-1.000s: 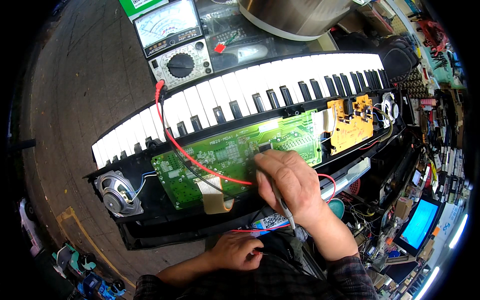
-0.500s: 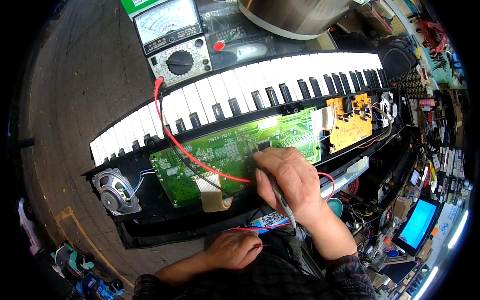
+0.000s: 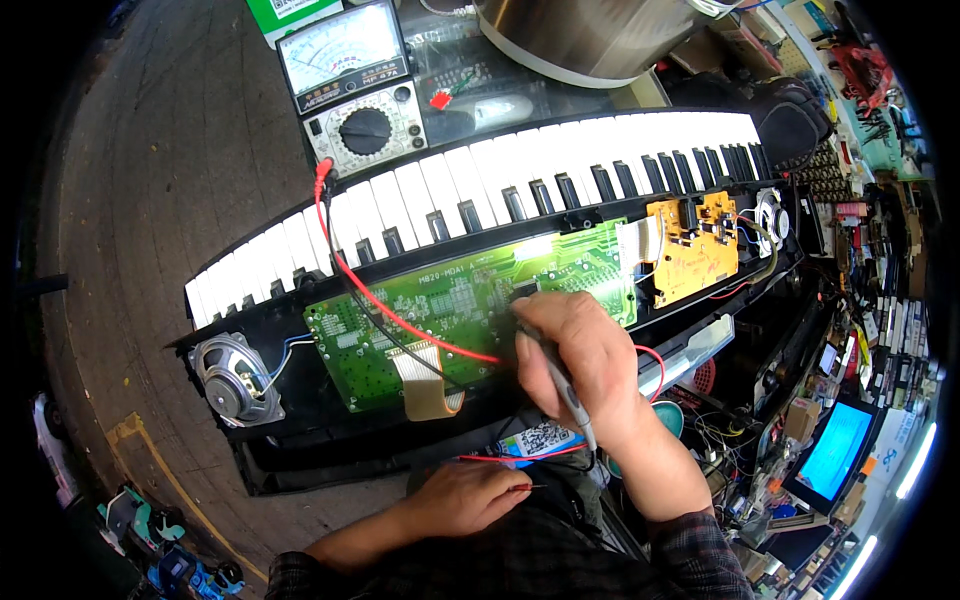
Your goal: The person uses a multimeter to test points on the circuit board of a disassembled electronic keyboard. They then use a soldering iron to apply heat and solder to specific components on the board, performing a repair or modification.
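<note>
My right hand (image 3: 588, 355) is closed around a grey pen-shaped tool (image 3: 570, 400) with a cable at its tail. The tool points at a dark square chip (image 3: 524, 291) on a green circuit board (image 3: 590, 266); my fingers hide its tip. This board lies in an opened electronic keyboard with white and black keys (image 3: 463, 175). Low in front of me, my left hand (image 3: 465, 498) grips a red test probe (image 3: 523, 488), its thin metal tip sticking out to the right. A red test lead (image 3: 400, 324) and a black one cross the board from an analog multimeter (image 3: 365, 130).
Speakers sit at the keyboard's left (image 3: 235, 382) and right (image 3: 768, 218) ends. An orange circuit board (image 3: 690, 250) adjoins the green one, and a flat ribbon cable (image 3: 424, 385) hangs over its near edge. A large metal pot (image 3: 590, 40) stands behind. Cluttered shelves and a lit screen (image 3: 840, 448) are at right.
The view has shifted slightly. My right hand stays over the chip with the grey tool, and my left hand keeps the red probe in about the same place.
</note>
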{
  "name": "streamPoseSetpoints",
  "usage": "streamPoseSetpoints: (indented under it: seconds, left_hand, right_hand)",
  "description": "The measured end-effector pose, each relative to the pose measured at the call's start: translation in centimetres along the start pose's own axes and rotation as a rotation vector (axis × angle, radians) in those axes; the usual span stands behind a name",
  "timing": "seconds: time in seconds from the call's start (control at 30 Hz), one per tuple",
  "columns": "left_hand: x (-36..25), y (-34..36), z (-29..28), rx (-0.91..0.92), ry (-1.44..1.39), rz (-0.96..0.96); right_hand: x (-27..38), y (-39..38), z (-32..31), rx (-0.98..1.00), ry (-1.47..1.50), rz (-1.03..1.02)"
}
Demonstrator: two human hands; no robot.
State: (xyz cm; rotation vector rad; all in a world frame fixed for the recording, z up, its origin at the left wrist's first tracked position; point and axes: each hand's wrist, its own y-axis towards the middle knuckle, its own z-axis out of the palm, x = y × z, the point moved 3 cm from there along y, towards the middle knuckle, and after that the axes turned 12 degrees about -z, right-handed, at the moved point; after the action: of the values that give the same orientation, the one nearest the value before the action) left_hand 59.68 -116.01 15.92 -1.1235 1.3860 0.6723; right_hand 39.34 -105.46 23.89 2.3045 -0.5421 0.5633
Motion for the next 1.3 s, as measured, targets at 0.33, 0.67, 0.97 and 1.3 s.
streamPoseSetpoints:
  seconds: [0.33, 0.67, 0.97, 1.3]
  left_hand:
    - [-3.4, -1.4, -0.9, 0.268, -0.3, -0.046]
    - [-10.9, -0.3, -1.6, 0.128, -0.386, 0.088]
    - [-13.1, 4.4, 3.9, 0.074, 0.13, 0.003]
    - [-23.1, 7.9, 8.4, -0.185, 0.166, -0.222]
  right_hand:
    - [5.3, -4.4, -6.6, 0.002, -0.232, -0.018]
    - [11.3, -11.6, -9.8, 0.425, 0.05, 0.437]
    - [7.8, -15.6, -12.8, 0.331, 0.714, 0.485]
    - [4.9, -15.5, -22.7, 0.109, 0.712, 0.562]
